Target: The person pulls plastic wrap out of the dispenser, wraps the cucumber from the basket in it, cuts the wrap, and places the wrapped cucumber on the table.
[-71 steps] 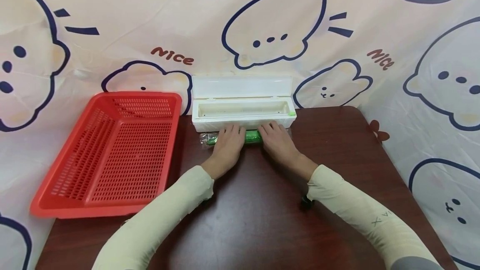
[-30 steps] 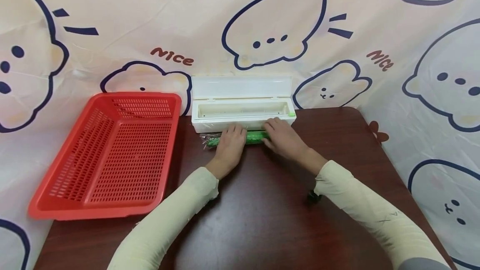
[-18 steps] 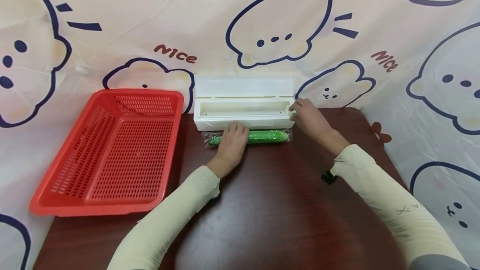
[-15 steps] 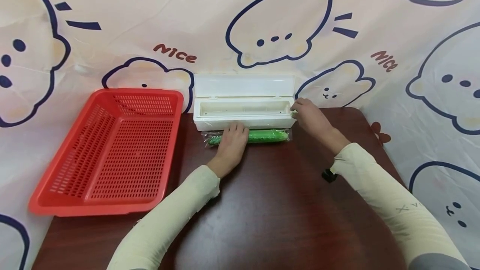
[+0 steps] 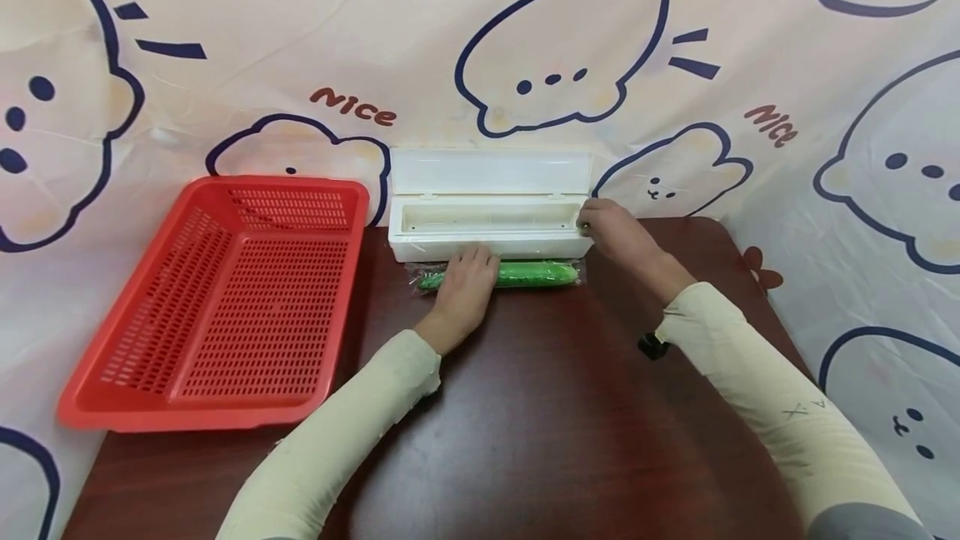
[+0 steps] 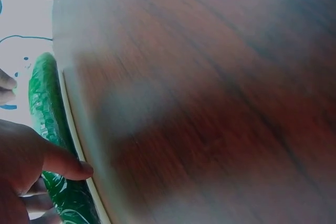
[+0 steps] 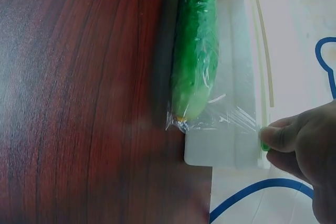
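Observation:
A cucumber (image 5: pixel 536 274) wrapped in clear plastic film (image 7: pixel 228 114) lies along the front of a white cling film dispenser (image 5: pixel 517 248), whose lid is raised. My left hand (image 5: pixel 467 283) grips the cucumber left of its middle; in the left wrist view the thumb lies across one side, fingers on the other. The film stretches from the cucumber onto the dispenser's edge. At the dispenser's right end, my right hand (image 5: pixel 621 236) pinches a small green slide cutter (image 7: pixel 264 144) between thumb and finger, as the right wrist view shows. The fingers partly cover the cutter.
A red perforated plastic basket (image 5: pixel 347 290) stands on the left of the dark wooden table (image 5: pixel 525 440). A patterned cloth wall (image 5: pixel 420 40) rises right behind the dispenser and along the right side.
My right hand has left the cucumber's right part and moved right and back to the dispenser's slide cutter, baring the cucumber's right end. My left hand has stayed on the cucumber.

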A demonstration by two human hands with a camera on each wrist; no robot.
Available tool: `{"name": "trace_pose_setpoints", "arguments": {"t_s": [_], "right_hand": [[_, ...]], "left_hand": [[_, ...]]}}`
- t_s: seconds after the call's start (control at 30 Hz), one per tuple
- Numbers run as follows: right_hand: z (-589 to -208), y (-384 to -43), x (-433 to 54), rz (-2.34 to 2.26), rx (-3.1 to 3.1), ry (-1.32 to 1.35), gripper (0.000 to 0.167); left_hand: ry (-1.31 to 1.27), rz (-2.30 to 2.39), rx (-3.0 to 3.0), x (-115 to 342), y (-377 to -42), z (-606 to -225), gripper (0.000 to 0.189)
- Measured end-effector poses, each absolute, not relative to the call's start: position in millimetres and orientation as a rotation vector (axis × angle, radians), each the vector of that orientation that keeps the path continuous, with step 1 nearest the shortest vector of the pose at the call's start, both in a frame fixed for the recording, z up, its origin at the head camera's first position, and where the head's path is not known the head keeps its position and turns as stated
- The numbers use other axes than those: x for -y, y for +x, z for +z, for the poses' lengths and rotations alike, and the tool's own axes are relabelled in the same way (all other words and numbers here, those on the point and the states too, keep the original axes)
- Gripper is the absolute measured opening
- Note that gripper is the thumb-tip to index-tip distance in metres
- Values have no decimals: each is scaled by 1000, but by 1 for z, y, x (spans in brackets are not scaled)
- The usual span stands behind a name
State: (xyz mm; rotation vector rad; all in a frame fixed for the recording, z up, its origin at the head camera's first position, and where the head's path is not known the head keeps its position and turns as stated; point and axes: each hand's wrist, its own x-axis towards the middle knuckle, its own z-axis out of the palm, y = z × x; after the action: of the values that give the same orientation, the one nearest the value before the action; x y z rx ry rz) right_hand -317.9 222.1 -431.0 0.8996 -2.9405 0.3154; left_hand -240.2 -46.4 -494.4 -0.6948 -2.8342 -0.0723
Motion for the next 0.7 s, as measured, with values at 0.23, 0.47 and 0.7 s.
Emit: {"name": "trace_pose_setpoints", "arguments": {"t_s": [0.23,0.47,0.7], "right_hand": [[-432,-320,-218,207,2940,909,14],[-433,-320,-213,154,2952,951,21],[-433,-322,-200,138,2934,1016,25]], "left_hand": [[-696,-112,2824,46,-241,-494,24],[-695,-78,2828,47,-240,-493,24],[-718,-30,2842,49,-239,-492,29]]}}
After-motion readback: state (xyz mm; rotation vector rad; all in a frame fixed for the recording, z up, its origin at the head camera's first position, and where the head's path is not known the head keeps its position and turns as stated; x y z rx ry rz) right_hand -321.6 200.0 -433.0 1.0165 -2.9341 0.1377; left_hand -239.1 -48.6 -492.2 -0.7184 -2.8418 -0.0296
